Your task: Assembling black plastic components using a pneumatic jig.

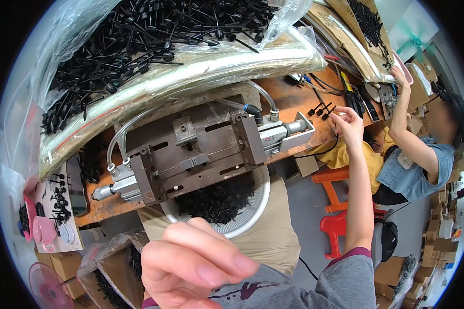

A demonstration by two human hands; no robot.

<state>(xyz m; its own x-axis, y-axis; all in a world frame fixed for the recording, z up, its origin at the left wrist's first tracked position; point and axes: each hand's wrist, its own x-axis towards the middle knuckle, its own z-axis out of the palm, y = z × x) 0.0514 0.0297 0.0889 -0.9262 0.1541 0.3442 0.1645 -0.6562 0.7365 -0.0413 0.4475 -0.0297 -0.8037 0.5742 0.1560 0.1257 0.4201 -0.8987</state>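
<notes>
My right hand [348,126] reaches over the wooden bench at the right, fingertips pinched at a thin-stemmed black plastic part [327,115]. Several similar parts lie beside it, their stems pointing away. Large and close in front, my left hand [196,260] is raised with loosely bent fingers apart; nothing shows in them. Beyond it stands a brown metal fixture [206,139] with an air cylinder at each end and a small grey block [194,162] in the middle. Below the fixture, a white round basket [266,193] contains many black parts, partly hidden by my left hand.
A plastic-lined container [191,64] heaped with black parts spans the back. Air hoses [260,92] run to the fixture. At right, a co-worker [412,159] reaches toward another box, near an orange stool [331,185] and a red stool [332,232]. A pink fan [49,286] stands lower left.
</notes>
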